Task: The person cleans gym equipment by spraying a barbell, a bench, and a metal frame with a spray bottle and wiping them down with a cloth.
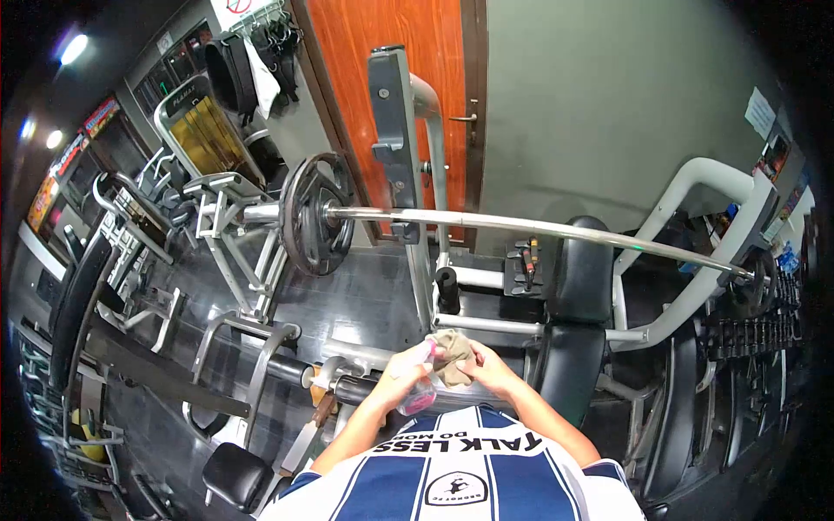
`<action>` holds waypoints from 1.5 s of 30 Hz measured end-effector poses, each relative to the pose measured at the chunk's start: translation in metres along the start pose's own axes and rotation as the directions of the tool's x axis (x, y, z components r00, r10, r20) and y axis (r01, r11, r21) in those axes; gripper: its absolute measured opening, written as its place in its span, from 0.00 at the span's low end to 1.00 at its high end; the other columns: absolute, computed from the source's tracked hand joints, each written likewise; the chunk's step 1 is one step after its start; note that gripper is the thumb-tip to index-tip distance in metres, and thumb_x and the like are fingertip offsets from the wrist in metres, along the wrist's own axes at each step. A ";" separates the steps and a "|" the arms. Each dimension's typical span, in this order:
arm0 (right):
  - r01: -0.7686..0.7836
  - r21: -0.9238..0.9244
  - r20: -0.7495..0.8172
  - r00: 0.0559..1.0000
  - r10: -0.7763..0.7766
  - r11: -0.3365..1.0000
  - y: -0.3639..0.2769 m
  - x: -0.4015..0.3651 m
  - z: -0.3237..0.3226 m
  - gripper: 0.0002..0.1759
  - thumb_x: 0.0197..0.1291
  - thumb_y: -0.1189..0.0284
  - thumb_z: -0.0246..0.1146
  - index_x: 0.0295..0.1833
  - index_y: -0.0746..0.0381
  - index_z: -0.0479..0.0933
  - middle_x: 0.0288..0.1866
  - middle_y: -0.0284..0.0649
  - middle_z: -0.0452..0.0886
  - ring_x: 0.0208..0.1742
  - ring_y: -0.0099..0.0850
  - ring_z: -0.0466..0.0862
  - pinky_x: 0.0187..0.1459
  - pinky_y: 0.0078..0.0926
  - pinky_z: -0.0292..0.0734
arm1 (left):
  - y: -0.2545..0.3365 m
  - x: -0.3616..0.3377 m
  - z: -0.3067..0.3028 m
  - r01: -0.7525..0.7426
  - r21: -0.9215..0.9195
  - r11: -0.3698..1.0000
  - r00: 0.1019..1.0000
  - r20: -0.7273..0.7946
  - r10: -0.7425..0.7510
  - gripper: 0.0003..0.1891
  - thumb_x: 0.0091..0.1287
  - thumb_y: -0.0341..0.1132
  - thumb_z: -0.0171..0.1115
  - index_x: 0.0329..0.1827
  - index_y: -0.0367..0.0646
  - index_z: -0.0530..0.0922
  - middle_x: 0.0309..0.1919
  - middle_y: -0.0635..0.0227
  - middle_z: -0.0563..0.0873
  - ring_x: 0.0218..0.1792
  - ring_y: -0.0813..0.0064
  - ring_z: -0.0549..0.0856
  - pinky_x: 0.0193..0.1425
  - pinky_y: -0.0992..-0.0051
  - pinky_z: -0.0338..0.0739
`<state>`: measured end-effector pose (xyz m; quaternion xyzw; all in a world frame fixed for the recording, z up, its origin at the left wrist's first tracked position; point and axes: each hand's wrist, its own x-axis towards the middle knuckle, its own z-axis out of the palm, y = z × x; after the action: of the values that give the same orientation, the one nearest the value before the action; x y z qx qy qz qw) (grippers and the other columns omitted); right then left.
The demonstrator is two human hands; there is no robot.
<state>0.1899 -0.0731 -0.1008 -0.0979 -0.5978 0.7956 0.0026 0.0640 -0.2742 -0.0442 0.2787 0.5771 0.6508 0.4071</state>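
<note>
In front of my chest, my left hand (pixel 407 375) is closed around a clear spray bottle (pixel 419 399) with a pink top and pink liquid low inside. Just to its right, my right hand (pixel 488 368) grips a crumpled beige cloth (pixel 452 358). The cloth touches the bottle's top and hides part of it. Beyond both hands, a long steel barbell (pixel 521 224) lies across the rack, with black plates (pixel 314 215) on its left end.
A black padded bench (pixel 575 300) stands right of my hands. The rack upright (pixel 404 156) rises ahead, before an orange door (pixel 347 52). Other gym machines and a black seat (pixel 236 475) are on the left. Dumbbells (pixel 751 337) line the right side.
</note>
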 end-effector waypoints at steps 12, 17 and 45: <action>0.027 -0.123 -0.286 0.956 -0.061 0.992 -0.021 -0.007 -0.013 0.29 0.78 0.52 0.47 0.64 0.66 0.75 0.57 0.39 0.84 0.57 0.27 0.81 0.62 0.27 0.71 | 0.008 0.027 0.014 -0.046 0.046 0.998 0.996 0.075 0.042 0.36 0.62 0.32 0.58 0.77 0.39 0.64 0.65 0.65 0.79 0.41 0.82 0.78 0.46 0.76 0.80; 0.245 -0.293 -0.249 0.914 -0.321 0.924 -0.052 0.014 0.002 0.28 0.79 0.57 0.47 0.71 0.67 0.69 0.69 0.41 0.75 0.70 0.28 0.71 0.72 0.27 0.61 | 0.024 0.037 0.008 -0.041 -0.056 0.998 0.996 0.079 0.045 0.32 0.62 0.31 0.58 0.72 0.37 0.70 0.58 0.66 0.83 0.37 0.82 0.80 0.44 0.76 0.80; -0.459 -0.289 -0.085 0.886 0.456 0.840 0.004 -0.036 0.012 0.28 0.75 0.48 0.48 0.49 0.60 0.83 0.39 0.37 0.87 0.42 0.27 0.83 0.42 0.27 0.74 | 0.083 -0.003 -0.085 -0.404 0.355 0.843 0.903 0.303 0.306 0.11 0.59 0.29 0.63 0.44 0.38 0.83 0.39 0.66 0.87 0.39 0.74 0.85 0.44 0.73 0.79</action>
<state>0.2241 -0.0896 -0.0958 -0.2419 -0.6710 0.6722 -0.1983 -0.0228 -0.3214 0.0224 0.5350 0.5860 0.5422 0.2764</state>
